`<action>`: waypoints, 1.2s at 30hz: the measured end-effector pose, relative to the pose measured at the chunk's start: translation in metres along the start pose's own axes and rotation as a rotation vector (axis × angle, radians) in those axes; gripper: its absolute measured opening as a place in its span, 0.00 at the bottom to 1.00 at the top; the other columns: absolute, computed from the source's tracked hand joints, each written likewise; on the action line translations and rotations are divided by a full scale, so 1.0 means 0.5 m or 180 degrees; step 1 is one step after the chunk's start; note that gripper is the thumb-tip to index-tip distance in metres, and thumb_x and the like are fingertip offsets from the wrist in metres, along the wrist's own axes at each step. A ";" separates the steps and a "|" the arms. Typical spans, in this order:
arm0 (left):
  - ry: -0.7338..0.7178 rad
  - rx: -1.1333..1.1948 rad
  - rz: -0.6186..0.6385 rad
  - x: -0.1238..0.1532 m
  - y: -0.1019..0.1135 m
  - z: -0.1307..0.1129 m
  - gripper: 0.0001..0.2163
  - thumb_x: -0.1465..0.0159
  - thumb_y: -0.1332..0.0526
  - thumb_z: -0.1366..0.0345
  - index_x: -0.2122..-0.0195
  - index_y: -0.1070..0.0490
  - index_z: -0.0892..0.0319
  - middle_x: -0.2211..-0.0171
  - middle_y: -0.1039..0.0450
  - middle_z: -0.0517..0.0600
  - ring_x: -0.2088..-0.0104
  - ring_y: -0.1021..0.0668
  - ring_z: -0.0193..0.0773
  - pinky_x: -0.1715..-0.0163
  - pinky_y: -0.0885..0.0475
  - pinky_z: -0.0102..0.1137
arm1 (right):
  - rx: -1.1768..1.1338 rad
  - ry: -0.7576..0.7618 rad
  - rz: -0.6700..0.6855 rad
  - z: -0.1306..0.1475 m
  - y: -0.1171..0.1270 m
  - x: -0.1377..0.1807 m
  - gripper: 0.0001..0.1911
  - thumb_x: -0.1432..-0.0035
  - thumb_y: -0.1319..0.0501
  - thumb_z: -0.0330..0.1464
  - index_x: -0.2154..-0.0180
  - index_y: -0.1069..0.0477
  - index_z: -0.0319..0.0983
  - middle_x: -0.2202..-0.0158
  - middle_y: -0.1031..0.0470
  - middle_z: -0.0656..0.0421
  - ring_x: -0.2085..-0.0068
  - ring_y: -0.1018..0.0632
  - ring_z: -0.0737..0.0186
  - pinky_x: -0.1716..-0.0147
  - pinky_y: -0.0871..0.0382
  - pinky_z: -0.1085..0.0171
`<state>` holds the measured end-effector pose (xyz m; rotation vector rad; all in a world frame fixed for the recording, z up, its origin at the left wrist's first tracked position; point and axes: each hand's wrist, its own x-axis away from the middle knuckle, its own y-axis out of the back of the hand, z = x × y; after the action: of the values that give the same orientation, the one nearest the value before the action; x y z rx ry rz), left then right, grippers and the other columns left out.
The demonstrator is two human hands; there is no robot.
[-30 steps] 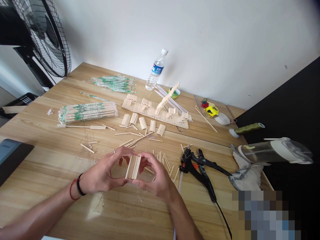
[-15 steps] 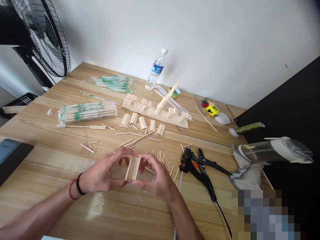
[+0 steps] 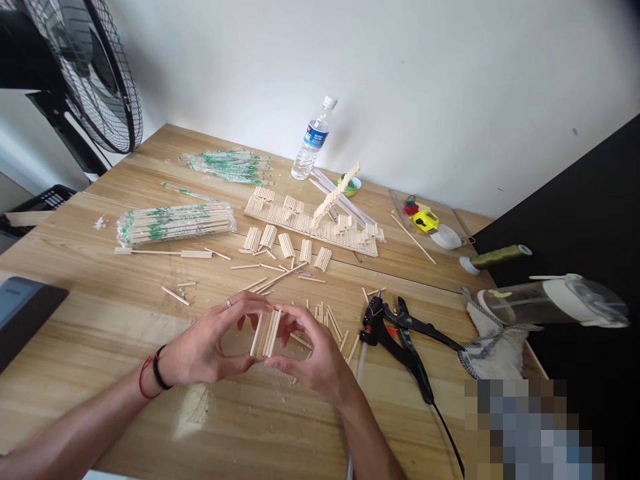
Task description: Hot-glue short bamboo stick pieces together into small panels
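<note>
Both hands pinch a small panel of short wooden sticks (image 3: 266, 333) held just above the wooden table (image 3: 125, 313). My left hand (image 3: 207, 347), with a ring and wrist bands, grips the panel's left side with thumb below and fingers above. My right hand (image 3: 313, 357) closes on its right side the same way. Loose cut sticks (image 3: 327, 319) lie just behind my right hand. Farther back stands a model of glued sticks (image 3: 320, 217) with several small stick panels (image 3: 287, 245) in front of it.
A black glue gun (image 3: 400, 337) with its cord lies right of my hands. Wrapped chopstick bundles (image 3: 175, 223) sit at the left, a water bottle (image 3: 313, 140) by the wall, a fan (image 3: 85, 73) at far left, a dark device (image 3: 25, 313) at the left edge, a clear tumbler (image 3: 550, 303) on a cloth at right.
</note>
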<state>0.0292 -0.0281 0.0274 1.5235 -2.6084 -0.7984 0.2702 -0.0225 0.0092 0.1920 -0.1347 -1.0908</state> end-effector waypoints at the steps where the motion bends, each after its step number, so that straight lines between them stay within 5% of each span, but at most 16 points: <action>1: 0.0004 0.0003 -0.0005 0.000 0.000 0.000 0.27 0.37 0.32 0.72 0.37 0.34 0.53 0.41 0.27 0.56 0.48 0.23 0.45 0.57 0.24 0.33 | 0.0008 -0.0001 0.0001 -0.001 -0.001 0.001 0.38 0.48 0.22 0.49 0.39 0.30 0.45 0.59 0.23 0.60 0.62 0.21 0.59 0.54 0.25 0.56; 36: -0.0107 0.0165 -0.0095 -0.004 -0.005 0.003 0.23 0.38 0.31 0.74 0.42 0.30 0.54 0.44 0.25 0.58 0.49 0.22 0.46 0.56 0.22 0.35 | 0.0003 -0.0110 -0.0204 0.001 -0.008 -0.001 0.34 0.50 0.21 0.48 0.47 0.27 0.42 0.62 0.24 0.60 0.64 0.20 0.59 0.57 0.23 0.58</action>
<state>0.0320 -0.0270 0.0256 1.5791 -2.6567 -0.7716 0.2662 -0.0239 0.0089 0.1792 -0.1610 -1.1583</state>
